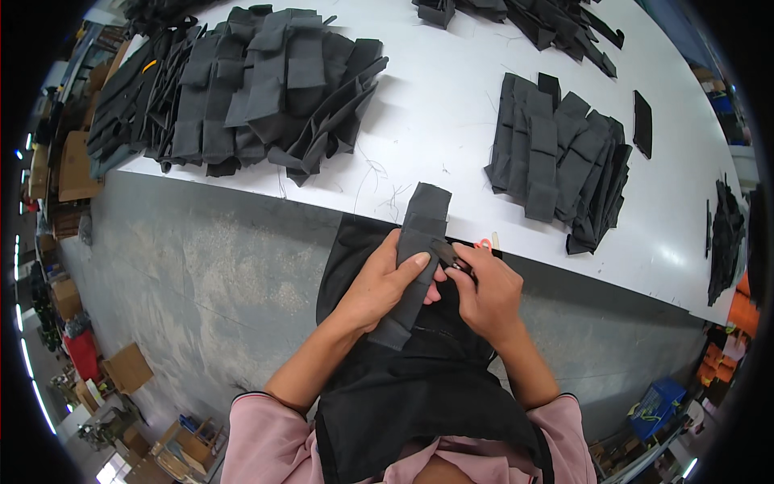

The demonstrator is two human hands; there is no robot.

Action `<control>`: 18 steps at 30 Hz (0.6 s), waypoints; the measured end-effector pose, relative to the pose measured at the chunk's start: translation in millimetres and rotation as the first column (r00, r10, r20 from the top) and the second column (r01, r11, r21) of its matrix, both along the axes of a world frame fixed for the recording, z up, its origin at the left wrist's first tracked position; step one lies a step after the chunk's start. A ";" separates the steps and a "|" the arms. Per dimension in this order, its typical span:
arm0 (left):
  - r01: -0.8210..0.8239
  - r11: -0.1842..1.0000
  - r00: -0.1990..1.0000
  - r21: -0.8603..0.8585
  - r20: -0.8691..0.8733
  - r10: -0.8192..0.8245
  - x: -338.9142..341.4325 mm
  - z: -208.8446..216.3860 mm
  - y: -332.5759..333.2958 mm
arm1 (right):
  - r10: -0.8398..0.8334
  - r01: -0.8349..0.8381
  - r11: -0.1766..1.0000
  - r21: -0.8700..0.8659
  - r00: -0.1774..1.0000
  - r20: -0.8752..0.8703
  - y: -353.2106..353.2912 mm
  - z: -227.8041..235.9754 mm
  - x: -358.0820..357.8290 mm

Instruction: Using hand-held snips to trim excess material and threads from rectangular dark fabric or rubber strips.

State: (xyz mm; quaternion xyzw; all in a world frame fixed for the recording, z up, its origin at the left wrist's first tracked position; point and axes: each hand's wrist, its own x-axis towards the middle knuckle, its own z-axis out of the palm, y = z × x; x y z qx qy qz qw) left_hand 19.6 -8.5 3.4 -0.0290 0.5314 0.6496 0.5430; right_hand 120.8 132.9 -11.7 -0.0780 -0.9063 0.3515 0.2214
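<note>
My left hand (372,284) is closed around a dark grey fabric strip (425,211) with stitched, folded layers, its thumb pressed on top. The strip slants over my lap, its upper end reaching over the table's near edge. In my right hand (492,292) is a pair of small dark thread snips (446,253), gripped between thumb and fingers. Their blades lie against the strip's right edge, beside my left fingertips. Whether the blades are apart cannot be made out. Just beyond my right hand, a pink-orange loop (484,244) shows at the table edge.
On the white table (435,105), a big pile of similar strips (266,89) lies at left and a smaller pile (560,153) at right. Loose threads (391,194) are scattered near the edge. A black flat piece (642,124) lies far right. A black apron (419,387) covers my lap.
</note>
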 end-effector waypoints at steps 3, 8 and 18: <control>-0.004 1.000 0.999 0.018 -0.032 0.005 2.0 -4.1 0.2 | 0.004 0.001 0.998 -0.066 0.998 0.063 1.0 -2.2 0.3; 0.026 0.999 0.984 -0.043 -0.178 -0.034 7.3 -15.4 -1.1 | 0.018 -0.010 0.991 -0.133 0.998 0.061 -4.1 2.2 -6.8; 0.070 0.975 0.840 -0.211 -0.515 -0.172 11.0 -16.9 -1.6 | 0.081 -0.091 0.994 0.068 0.987 0.139 -4.6 5.0 -15.5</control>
